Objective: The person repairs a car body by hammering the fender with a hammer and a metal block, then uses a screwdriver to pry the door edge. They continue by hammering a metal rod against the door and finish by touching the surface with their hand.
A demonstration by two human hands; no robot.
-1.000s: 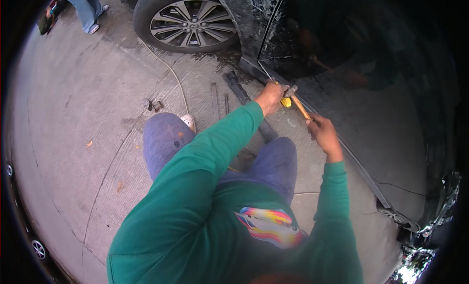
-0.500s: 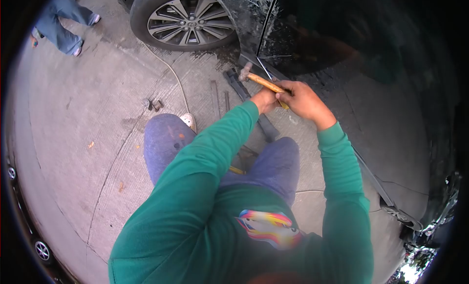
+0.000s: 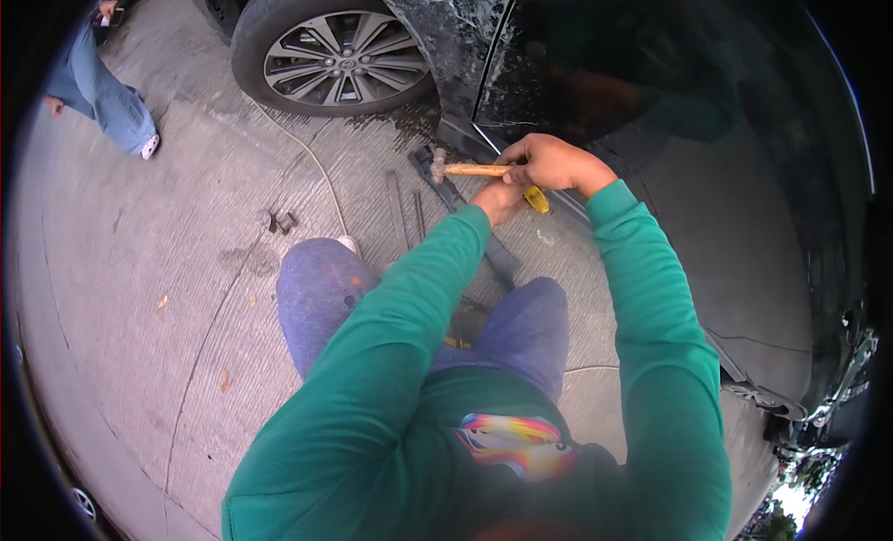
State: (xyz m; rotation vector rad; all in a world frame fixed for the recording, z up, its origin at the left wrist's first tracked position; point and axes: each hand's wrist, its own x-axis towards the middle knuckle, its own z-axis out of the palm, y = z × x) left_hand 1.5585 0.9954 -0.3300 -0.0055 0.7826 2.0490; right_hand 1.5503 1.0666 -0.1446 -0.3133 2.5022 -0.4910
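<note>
My right hand [image 3: 555,163] is closed around the wooden handle of a hammer [image 3: 476,170], whose metal head points left. Just below it, my left hand [image 3: 500,200] is closed, partly covered by the right hand and the hammer. A yellow-handled tool [image 3: 537,200] sticks out beside the left fingers; its grip is mostly hidden. Beyond the hands, a thin bright metal line [image 3: 485,139] runs to the lower edge of the dark car door [image 3: 595,85]. Both hands are close to the car's sill.
A car wheel [image 3: 346,62] stands ahead, next to a scuffed body panel [image 3: 456,29]. Dark strips and a flat metal bar [image 3: 398,211] lie on the concrete. A pale hose [image 3: 321,164] runs past small metal parts [image 3: 279,221]. Another person's legs [image 3: 112,104] are at upper left.
The hammer has swung from slanting to nearly level, its head lower and further left. My right hand has shifted slightly left and up. The other person's legs have changed position.
</note>
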